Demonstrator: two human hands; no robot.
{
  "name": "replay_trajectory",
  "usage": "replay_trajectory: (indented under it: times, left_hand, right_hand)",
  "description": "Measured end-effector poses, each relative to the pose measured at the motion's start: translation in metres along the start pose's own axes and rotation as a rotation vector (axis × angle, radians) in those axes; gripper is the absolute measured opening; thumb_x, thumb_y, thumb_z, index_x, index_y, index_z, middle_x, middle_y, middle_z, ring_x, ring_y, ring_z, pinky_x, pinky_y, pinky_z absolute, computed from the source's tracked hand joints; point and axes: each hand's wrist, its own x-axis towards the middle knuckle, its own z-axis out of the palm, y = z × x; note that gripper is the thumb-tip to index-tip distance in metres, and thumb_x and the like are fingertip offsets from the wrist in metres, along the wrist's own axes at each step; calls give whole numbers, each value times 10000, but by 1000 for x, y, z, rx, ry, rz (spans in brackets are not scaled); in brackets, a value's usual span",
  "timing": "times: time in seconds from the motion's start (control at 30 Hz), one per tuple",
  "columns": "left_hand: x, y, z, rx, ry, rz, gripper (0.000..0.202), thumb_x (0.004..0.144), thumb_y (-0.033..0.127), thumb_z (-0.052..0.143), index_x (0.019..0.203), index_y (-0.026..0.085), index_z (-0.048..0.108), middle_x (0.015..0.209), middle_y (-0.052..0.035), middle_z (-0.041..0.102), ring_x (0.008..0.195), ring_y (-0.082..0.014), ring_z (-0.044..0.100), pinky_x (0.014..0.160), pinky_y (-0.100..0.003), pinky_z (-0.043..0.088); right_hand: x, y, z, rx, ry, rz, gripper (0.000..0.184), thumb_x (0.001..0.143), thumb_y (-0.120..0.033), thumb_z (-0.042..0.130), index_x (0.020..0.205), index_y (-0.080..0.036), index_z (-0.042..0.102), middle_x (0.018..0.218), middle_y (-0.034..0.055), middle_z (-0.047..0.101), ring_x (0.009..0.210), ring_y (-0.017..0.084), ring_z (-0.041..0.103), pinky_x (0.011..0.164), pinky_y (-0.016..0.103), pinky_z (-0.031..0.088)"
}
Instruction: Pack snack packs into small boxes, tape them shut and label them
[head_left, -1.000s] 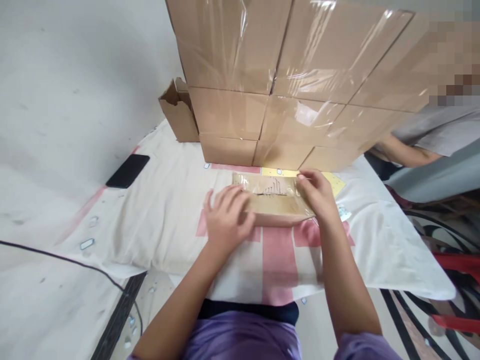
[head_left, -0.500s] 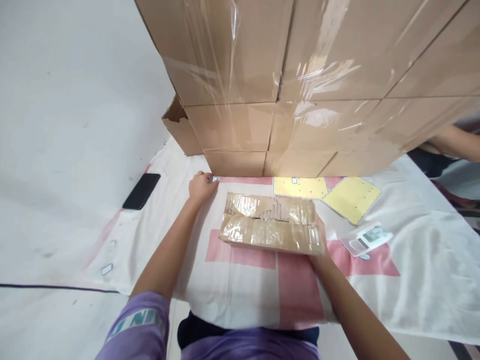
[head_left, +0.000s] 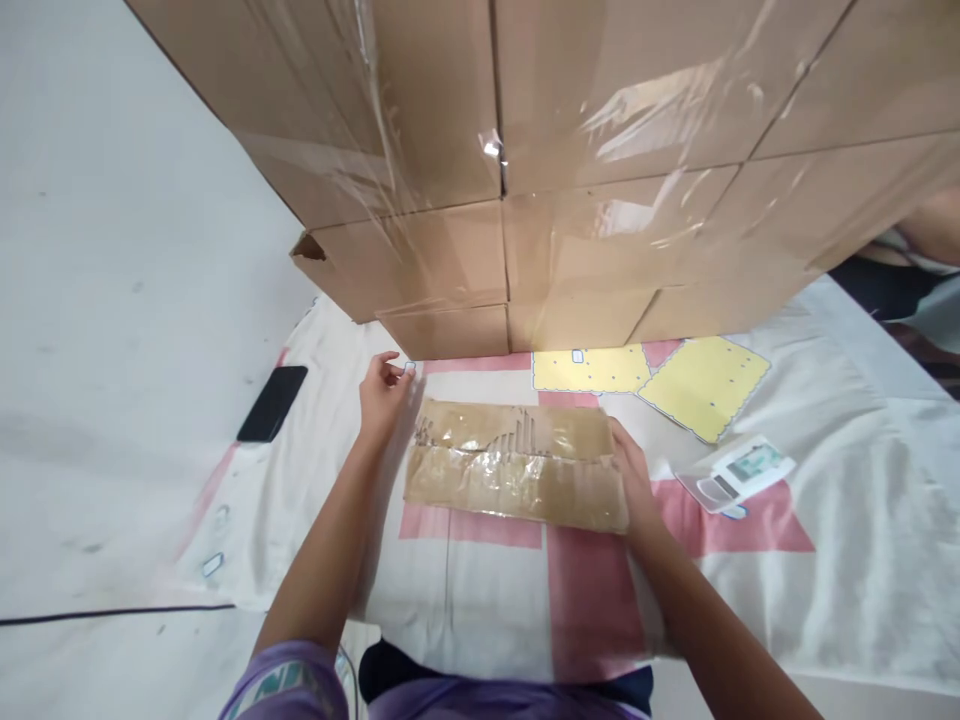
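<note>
A flat brown cardboard box (head_left: 517,465) wrapped in clear tape lies on the white and pink cloth (head_left: 487,590) in front of me. My right hand (head_left: 637,480) rests against the box's right end, its fingers pressed to the side. My left hand (head_left: 384,392) hovers just beyond the box's far left corner, fingers curled in a pinch on a small white tag (head_left: 409,368) whose detail I cannot make out.
A tall stack of film-wrapped cartons (head_left: 570,160) stands right behind the box. Two yellow sheets (head_left: 652,375) and a small clear packet (head_left: 739,470) lie to the right. A black phone (head_left: 271,402) lies at the left. Another person's limb (head_left: 934,225) shows at far right.
My left hand has left the box top and gone to the far left corner by the cartons, pinching a small tag. The right hand shifted to the box's right end. The view came closer.
</note>
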Motion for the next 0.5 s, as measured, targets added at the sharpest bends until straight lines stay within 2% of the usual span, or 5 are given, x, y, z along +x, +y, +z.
replay_trajectory:
  times: [0.13, 0.23, 0.3, 0.4, 0.5]
  left_hand:
    - [-14, 54, -34, -142, 46, 128, 390, 849, 449, 684, 1138, 213, 571, 795, 22, 680, 715, -118, 623, 745, -251, 516]
    - [-34, 110, -64, -100, 33, 273, 384, 842, 474, 730, 1115, 230, 615, 854, 4, 724, 774, -140, 682, 647, -233, 497]
    - [-51, 145, -80, -40, -10, 432, 333, 877, 442, 719, 1134, 249, 632, 904, -4, 746, 855, -163, 715, 619, -233, 488]
    - [-77, 186, -87, 47, -115, 770, 187, 953, 338, 655, 1130, 282, 633, 929, 13, 761, 831, -150, 716, 714, -285, 513]
    - [-100, 208, -75, 159, -207, 1096, 194, 954, 237, 658, 1137, 280, 609, 918, 29, 774, 753, -137, 690, 760, -325, 481]
  right_hand:
    - [-2, -17, -5, 67, 185, 37, 237, 927, -401, 598, 1113, -267, 656, 1177, 74, 669, 999, 251, 632, 858, 383, 523]
    - [-4, -22, -10, 52, 301, -106, 200, 931, -356, 621, 1102, -269, 676, 1152, 73, 648, 1078, 255, 609, 907, 398, 504]
    - [-8, -23, -14, 44, 334, -246, 183, 944, -329, 619, 1104, -283, 695, 1085, 67, 637, 1037, 249, 602, 891, 411, 501]
    - [-15, -26, -18, 3, 318, -460, 241, 944, -290, 618, 1164, -325, 709, 1037, 70, 627, 979, 261, 597, 863, 456, 507]
    - [-21, -31, -21, -71, 254, -678, 359, 899, -274, 661, 1247, -358, 695, 1007, 76, 635, 941, 282, 598, 830, 498, 512]
